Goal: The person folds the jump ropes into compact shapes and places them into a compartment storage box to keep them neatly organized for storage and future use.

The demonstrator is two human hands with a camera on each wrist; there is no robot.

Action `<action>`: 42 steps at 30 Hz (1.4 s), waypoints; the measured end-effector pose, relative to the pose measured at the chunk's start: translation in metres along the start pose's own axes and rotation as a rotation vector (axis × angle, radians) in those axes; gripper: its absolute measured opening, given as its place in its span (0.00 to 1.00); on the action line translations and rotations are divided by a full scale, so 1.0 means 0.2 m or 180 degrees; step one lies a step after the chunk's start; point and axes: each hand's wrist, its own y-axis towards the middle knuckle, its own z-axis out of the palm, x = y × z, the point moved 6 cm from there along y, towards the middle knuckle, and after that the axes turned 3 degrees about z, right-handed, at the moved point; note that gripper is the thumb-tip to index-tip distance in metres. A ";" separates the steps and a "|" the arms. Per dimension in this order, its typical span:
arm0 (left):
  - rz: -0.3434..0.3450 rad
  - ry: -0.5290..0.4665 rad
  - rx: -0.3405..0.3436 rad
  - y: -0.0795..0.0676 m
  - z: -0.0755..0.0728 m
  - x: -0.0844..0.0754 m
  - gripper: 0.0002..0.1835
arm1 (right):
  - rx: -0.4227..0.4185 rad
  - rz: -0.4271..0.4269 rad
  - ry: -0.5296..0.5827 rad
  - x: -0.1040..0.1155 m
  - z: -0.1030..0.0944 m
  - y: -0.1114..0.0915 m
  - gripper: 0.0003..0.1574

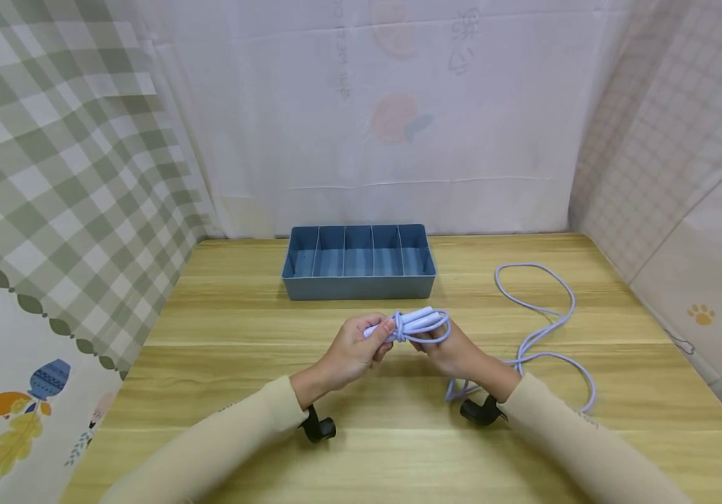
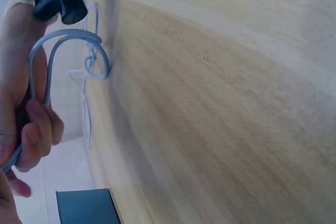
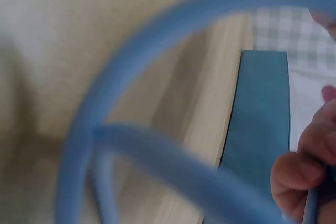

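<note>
A lavender jump rope (image 1: 422, 319), its two pale handles lying side by side and its cord wound and knotted round them, is held up above the middle of the table. My left hand (image 1: 349, 351) grips the left end of this bundle, thumb on top. At the other end my right hand (image 1: 458, 353) curls its fingers on the cord, partly behind the loops. In the left wrist view, cord loops (image 2: 73, 34) rise from between the curled fingers of the right hand (image 2: 39, 124). A blurred loop (image 3: 131, 59) crosses the right wrist view up close.
A blue-grey tray (image 1: 361, 288) with several compartments stands at the back of the wooden table (image 1: 241, 315), just beyond the hands. Loose lavender cord (image 1: 565, 318) winds over the table's right side, passing under the right forearm. Patterned cloth (image 1: 71, 140) hangs around the table.
</note>
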 end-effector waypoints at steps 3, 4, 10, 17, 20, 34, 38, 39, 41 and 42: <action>-0.0107 -0.0114 -0.0069 0.01 -0.01 0.01 0.17 | -0.0050 -0.0046 -0.0346 0.02 0.03 -0.01 0.11; -0.0147 -0.0150 -0.0106 0.01 -0.01 0.01 0.17 | -0.0068 -0.0068 -0.0512 0.02 0.04 -0.02 0.10; -0.0187 -0.0125 -0.0640 0.04 -0.07 0.01 0.16 | -0.0063 -0.0365 -0.1284 0.07 0.12 -0.09 0.04; -0.0159 0.0752 -0.1161 0.04 -0.15 0.04 0.15 | -0.0433 -0.1355 -0.2046 0.22 0.15 -0.14 0.15; -0.0078 0.1045 -0.1250 0.03 -0.16 0.04 0.14 | -0.0367 -0.1499 -0.2292 0.26 0.16 -0.15 0.16; -0.0090 0.1887 -0.0648 0.02 -0.13 0.04 0.12 | 0.0119 -0.2035 -0.3446 0.42 0.02 -0.08 0.04; 0.0030 0.2003 -0.0111 0.00 -0.07 0.04 0.13 | -0.0008 -0.2303 -0.3538 0.46 -0.10 -0.02 0.06; 0.0084 0.2007 0.0043 0.00 -0.05 0.03 0.13 | -0.0013 -0.2312 -0.3492 0.46 -0.13 0.00 0.09; 0.0207 0.1950 0.0325 -0.02 -0.01 0.01 0.13 | -0.0030 -0.2334 -0.3310 0.45 -0.17 0.03 0.18; 0.0259 0.1886 0.0440 -0.02 0.01 0.01 0.12 | -0.0025 -0.2344 -0.3192 0.44 -0.19 0.04 0.22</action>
